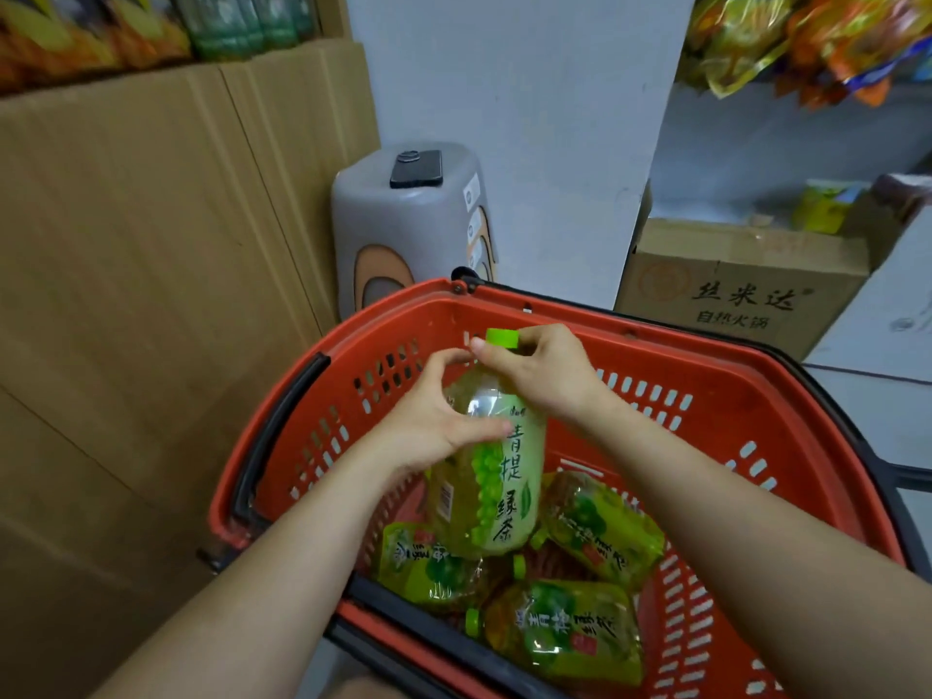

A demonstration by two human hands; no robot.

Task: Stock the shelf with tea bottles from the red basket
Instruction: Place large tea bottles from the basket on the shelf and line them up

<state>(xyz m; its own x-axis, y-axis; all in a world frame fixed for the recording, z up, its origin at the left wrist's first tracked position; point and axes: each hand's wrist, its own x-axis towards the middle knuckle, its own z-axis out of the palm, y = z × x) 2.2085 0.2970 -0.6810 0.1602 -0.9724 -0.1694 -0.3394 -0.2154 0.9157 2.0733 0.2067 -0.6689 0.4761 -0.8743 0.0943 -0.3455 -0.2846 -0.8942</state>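
Head view: a clear plastic tea bottle with a green cap (499,476) is held near upright over the red perforated plastic basket (706,365). The left hand (433,421) curls round its shoulder from 9 o'clock. The right hand (544,375) pinches the neck from 1 o'clock. Three more green-labelled bottles (570,633) lie inside at 6 o'clock. The step is probably lift-out; next, clear the rim and carry it to a shelf

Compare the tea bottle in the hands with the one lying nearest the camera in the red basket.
The held tea bottle stands nearly upright, cap up; the nearest lying bottle rests on its side in the red basket. The held tea bottle is gripped by the left hand at its shoulder and the right hand near its neck; the nearest lying bottle is touched by neither hand. Both are green-capped with yellow-green labels.
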